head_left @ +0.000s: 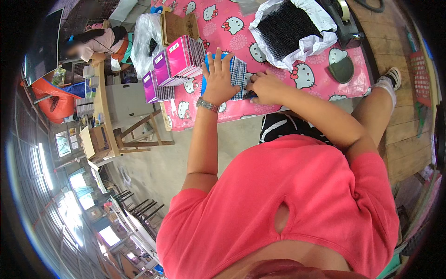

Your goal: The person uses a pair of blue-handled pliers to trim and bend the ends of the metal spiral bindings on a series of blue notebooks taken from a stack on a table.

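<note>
My left hand (pixel 218 79), with a watch on its wrist, rests on a stack of blue spiral-bound notebooks (pixel 239 74), its fingers spread. Just right of the coil edges, my right hand (pixel 268 88) has its fingers curled down close to the table. A small dark thing shows at its fingertips, too hidden to name. Left of the blue stack stand pink spiral notebooks (pixel 183 56), and beside them two lower piles of purple notebooks (pixel 163 67). My left hand covers much of the blue stack.
A pink patterned cloth (pixel 304 95) covers the table. White paper (pixel 325 42) wraps many black binding coils (pixel 288 30). A dark green oval piece (pixel 341 69) lies near a black machine (pixel 346 28). Clear plastic (pixel 146 42) and a cardboard box (pixel 179 28) sit far left; another person (pixel 100 44) is beyond.
</note>
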The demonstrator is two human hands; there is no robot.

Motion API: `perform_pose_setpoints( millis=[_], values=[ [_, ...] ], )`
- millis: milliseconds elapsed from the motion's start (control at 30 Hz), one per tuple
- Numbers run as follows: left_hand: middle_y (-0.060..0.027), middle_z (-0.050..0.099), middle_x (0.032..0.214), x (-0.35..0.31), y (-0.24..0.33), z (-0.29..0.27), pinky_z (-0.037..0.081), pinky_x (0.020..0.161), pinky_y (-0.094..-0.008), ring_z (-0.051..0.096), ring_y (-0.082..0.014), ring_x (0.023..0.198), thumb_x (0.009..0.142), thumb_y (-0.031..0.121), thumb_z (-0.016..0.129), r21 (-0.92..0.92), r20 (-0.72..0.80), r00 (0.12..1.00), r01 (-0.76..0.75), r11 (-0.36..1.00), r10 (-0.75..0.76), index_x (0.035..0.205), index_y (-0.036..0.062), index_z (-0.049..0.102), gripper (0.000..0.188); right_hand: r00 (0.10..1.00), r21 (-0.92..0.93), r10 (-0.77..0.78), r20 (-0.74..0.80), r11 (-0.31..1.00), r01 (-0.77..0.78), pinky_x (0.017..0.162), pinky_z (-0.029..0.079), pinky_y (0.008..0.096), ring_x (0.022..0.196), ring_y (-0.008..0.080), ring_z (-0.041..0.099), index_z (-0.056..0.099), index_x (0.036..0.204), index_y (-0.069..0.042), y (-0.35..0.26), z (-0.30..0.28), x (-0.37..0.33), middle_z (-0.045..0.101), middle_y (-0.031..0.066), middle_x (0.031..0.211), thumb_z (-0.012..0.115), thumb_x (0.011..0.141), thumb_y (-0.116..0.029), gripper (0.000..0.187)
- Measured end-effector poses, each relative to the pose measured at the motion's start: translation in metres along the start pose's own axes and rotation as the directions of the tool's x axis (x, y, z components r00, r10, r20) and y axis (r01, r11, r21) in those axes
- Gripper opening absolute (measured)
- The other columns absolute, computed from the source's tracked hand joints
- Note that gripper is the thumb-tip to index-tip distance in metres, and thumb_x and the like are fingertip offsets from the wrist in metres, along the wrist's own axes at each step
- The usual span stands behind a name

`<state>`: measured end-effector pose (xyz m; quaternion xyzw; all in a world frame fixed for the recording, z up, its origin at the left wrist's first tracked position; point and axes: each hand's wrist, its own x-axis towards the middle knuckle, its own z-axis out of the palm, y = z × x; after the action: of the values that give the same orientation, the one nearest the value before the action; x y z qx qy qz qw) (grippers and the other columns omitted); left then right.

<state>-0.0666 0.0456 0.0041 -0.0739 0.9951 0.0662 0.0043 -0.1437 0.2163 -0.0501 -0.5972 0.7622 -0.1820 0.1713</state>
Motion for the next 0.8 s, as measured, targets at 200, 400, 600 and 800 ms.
perform_pose_setpoints(
  millis=[200,400,600,800],
  values=[
    [-0.0188,0.018,0.156,0.0,0.001,0.0,0.01,0.112,-0.0667,0.008,-0.0478,0.144,0.057,0.021,0.079,0.023,0.006,1.0,0.006,1.0,-0.006,0.146,0.0208,0.028,0.103,0.999,-0.06,-0.026,0.034,0.998,0.028,0.093,0.045,0.0479,0.114,0.0314,0.058,0.072,0.102,-0.012,-0.007,-0.003,0.003,0.064,0.0142,0.118,0.07,0.078,-0.035,0.034],
    [-0.0186,0.021,0.156,0.005,0.011,-0.009,0.016,0.114,-0.0605,0.015,-0.0426,0.145,0.064,0.023,0.078,-0.004,-0.008,0.999,0.033,0.999,-0.033,0.146,0.0162,0.029,0.096,0.933,0.038,0.163,0.322,0.982,-0.185,0.082,0.052,0.049,0.097,0.0346,0.066,0.07,0.105,-0.011,-0.003,0.005,0.029,0.069,0.0188,0.101,0.061,0.085,-0.04,0.036],
    [-0.0103,0.038,0.144,-0.033,-0.059,-0.021,0.035,0.107,-0.034,0.039,-0.0206,0.133,0.092,0.027,0.063,-0.91,-0.245,0.863,-0.047,0.411,-0.443,0.139,0.006,0.042,0.056,0.989,-0.163,0.127,-0.073,0.977,-0.137,0.091,0.048,0.0446,0.107,0.0336,0.059,0.067,0.109,-0.004,-0.002,-0.01,-0.021,0.058,0.0175,0.119,0.066,0.082,-0.029,0.037],
    [-0.0115,0.053,0.136,-0.072,-0.062,0.053,0.035,0.108,-0.0405,0.045,-0.0227,0.127,0.102,0.053,0.029,-0.969,0.163,0.909,0.074,-0.236,-0.385,0.134,0.0047,0.049,0.061,0.914,0.787,0.381,-0.139,0.603,-0.132,0.105,0.035,0.0449,0.122,0.0384,0.049,0.047,0.135,0.001,-0.015,0.023,0.012,0.051,0.0234,0.131,0.061,0.091,-0.039,0.061]
  ],
)
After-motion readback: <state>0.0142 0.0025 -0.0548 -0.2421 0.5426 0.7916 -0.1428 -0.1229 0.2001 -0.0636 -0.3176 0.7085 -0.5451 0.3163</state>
